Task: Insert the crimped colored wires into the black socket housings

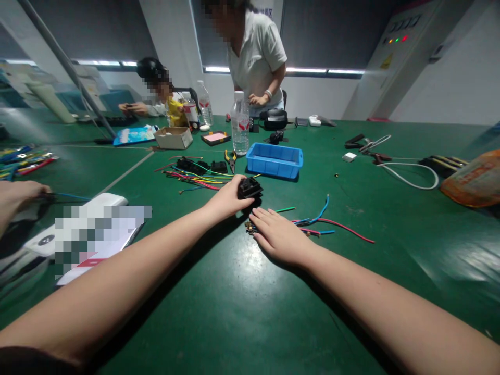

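My left hand [224, 200] is closed around a black ridged plastic block [250, 188], held just above the green table. To its right, my right hand [279, 234] lies flat with fingers stretched out over a bundle of short coloured wires [344, 226]. Red, blue and green wire ends stick out past that hand, and small brass-coloured terminals show by its fingertips; the middle of the bundle is hidden under the palm. Beyond my left hand is another spread of coloured wires [195, 178], beside more black plastic blocks [191, 165].
A blue plastic bin [274, 160], a water bottle [239, 127] and yellow-handled pliers [231, 160] stand or lie ahead. At left are a white device [78, 224] and papers [117, 234]. Another person's hand [21, 200] reaches in there. Two people are across the table [250, 323].
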Demonstrator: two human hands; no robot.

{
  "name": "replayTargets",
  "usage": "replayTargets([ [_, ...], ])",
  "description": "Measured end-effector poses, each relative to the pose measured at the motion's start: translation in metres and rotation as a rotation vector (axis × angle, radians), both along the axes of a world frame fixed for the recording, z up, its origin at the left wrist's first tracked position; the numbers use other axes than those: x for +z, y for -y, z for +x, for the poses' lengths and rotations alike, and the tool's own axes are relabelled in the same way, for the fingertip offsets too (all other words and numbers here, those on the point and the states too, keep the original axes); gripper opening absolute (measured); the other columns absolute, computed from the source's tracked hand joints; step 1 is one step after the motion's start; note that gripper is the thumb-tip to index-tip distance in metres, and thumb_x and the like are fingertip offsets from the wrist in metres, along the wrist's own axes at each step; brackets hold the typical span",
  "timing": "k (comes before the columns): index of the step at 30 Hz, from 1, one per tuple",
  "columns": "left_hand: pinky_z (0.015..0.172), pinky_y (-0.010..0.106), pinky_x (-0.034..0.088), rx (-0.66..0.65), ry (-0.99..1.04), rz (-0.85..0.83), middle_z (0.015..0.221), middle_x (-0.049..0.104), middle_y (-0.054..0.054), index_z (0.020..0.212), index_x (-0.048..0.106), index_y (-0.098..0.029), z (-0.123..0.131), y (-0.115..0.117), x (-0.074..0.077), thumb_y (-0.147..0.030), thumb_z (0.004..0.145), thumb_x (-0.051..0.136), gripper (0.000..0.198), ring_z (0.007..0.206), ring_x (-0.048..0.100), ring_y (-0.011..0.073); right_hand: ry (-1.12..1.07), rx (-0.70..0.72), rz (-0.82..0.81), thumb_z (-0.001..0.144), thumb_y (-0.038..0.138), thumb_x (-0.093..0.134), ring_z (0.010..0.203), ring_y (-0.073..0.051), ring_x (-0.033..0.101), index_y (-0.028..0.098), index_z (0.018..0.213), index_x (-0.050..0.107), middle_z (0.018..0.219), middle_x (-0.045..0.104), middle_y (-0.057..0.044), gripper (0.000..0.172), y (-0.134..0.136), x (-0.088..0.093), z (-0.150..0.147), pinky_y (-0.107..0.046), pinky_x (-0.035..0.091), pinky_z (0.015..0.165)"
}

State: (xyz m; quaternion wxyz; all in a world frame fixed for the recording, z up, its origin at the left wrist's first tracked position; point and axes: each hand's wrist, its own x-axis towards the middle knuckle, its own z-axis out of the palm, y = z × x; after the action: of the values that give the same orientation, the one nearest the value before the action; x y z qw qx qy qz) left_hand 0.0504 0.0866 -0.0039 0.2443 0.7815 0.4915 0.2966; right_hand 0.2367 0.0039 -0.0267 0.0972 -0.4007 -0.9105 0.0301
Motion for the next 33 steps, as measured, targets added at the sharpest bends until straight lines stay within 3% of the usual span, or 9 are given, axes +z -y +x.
replayTargets([
  [4, 0.09, 0.04, 0.053, -0.067, 0.047, 0.04, 0.112, 0.065, 0.008, 0.127, 0.047, -0.017, 0.042, -0.019, -0.012, -0.029, 0.079, 0.072, 0.056, 0.1, 0.065, 0.0222, -0.001, 0.008, 0.003, 0.097, 0.032, 0.04, 0.139, -0.027, 0.039, 0.005, 0.139, 0.047, 0.145, 0.048, -0.018, 0.05, -0.001, 0.001, 0.0, -0.044, 0.027, 0.119],
  [6, 0.09, 0.044, 0.053, -0.08, 0.07, 0.074, 0.12, 0.061, 0.01, 0.126, 0.052, -0.015, 0.058, -0.026, -0.019, -0.034, 0.09, 0.061, 0.041, 0.104, 0.062, 0.0225, 0.0, 0.008, 0.004, 0.097, 0.032, 0.039, 0.138, -0.026, 0.04, 0.006, 0.14, 0.047, 0.144, 0.049, -0.017, 0.05, -0.001, 0.002, 0.0, -0.042, 0.028, 0.118],
  [10, 0.09, 0.045, 0.054, -0.084, 0.086, 0.134, 0.125, 0.058, 0.011, 0.126, 0.054, -0.016, 0.069, -0.034, -0.026, -0.035, 0.093, 0.058, 0.039, 0.108, 0.061, 0.0231, 0.004, -0.023, 0.0, 0.097, 0.032, 0.039, 0.138, -0.026, 0.041, 0.008, 0.14, 0.047, 0.146, 0.048, -0.016, 0.05, 0.0, 0.004, 0.0, -0.043, 0.028, 0.118],
  [15, 0.088, 0.041, 0.053, -0.014, 0.014, 0.222, 0.12, 0.059, 0.01, 0.122, 0.053, -0.014, 0.041, -0.013, -0.02, -0.03, 0.093, 0.056, 0.033, 0.105, 0.06, 0.0214, 0.012, -0.118, -0.011, 0.096, 0.037, 0.041, 0.14, -0.028, 0.037, 0.003, 0.142, 0.044, 0.148, 0.044, -0.019, 0.058, 0.002, 0.005, 0.001, -0.041, 0.027, 0.118],
  [18, 0.079, 0.032, 0.049, 0.004, -0.126, 0.252, 0.094, 0.063, 0.007, 0.099, 0.059, -0.012, 0.013, 0.02, -0.016, -0.028, 0.095, 0.048, 0.02, 0.089, 0.06, 0.0182, 0.013, -0.212, -0.015, 0.095, 0.042, 0.041, 0.141, -0.032, 0.035, -0.001, 0.144, 0.04, 0.15, 0.039, -0.023, 0.065, 0.004, 0.003, 0.0, -0.046, 0.027, 0.118],
  [21, 0.062, 0.029, 0.04, -0.067, -0.328, 0.245, 0.069, 0.058, 0.003, 0.072, 0.058, -0.016, -0.013, 0.052, -0.016, -0.034, 0.096, 0.043, 0.034, 0.067, 0.054, 0.0167, 0.01, -0.267, -0.021, 0.094, 0.044, 0.04, 0.141, -0.034, 0.034, 0.001, 0.144, 0.041, 0.15, 0.038, -0.024, 0.066, 0.006, 0.001, -0.001, -0.05, 0.026, 0.117],
  [24, 0.058, 0.027, 0.034, -0.175, -0.502, 0.247, 0.065, 0.057, 0.002, 0.068, 0.058, -0.018, -0.032, 0.074, -0.014, -0.035, 0.094, 0.046, 0.034, 0.063, 0.052, 0.0157, 0.004, -0.269, -0.027, 0.093, 0.043, 0.042, 0.141, -0.033, 0.034, 0.004, 0.143, 0.044, 0.15, 0.038, -0.022, 0.064, 0.006, 0.002, -0.002, -0.047, 0.026, 0.117],
  [28, 0.057, 0.028, 0.032, -0.259, -0.644, 0.267, 0.066, 0.057, 0.002, 0.069, 0.058, -0.018, -0.046, 0.084, -0.01, -0.034, 0.096, 0.041, 0.036, 0.063, 0.053, 0.0157, 0.0, -0.262, -0.029, 0.09, 0.04, 0.047, 0.14, -0.031, 0.036, 0.004, 0.143, 0.045, 0.15, 0.039, -0.021, 0.064, 0.006, 0.005, -0.001, -0.042, 0.028, 0.118],
  [33, 0.059, 0.028, 0.033, -0.27, -0.73, 0.278, 0.069, 0.058, 0.002, 0.071, 0.058, -0.019, -0.048, 0.084, -0.009, -0.034, 0.097, 0.038, 0.036, 0.066, 0.055, 0.0162, 0.009, -0.269, -0.02, 0.092, 0.036, 0.043, 0.14, -0.03, 0.037, 0.0, 0.142, 0.045, 0.15, 0.039, -0.021, 0.061, 0.007, 0.003, -0.002, -0.041, 0.027, 0.118],
])
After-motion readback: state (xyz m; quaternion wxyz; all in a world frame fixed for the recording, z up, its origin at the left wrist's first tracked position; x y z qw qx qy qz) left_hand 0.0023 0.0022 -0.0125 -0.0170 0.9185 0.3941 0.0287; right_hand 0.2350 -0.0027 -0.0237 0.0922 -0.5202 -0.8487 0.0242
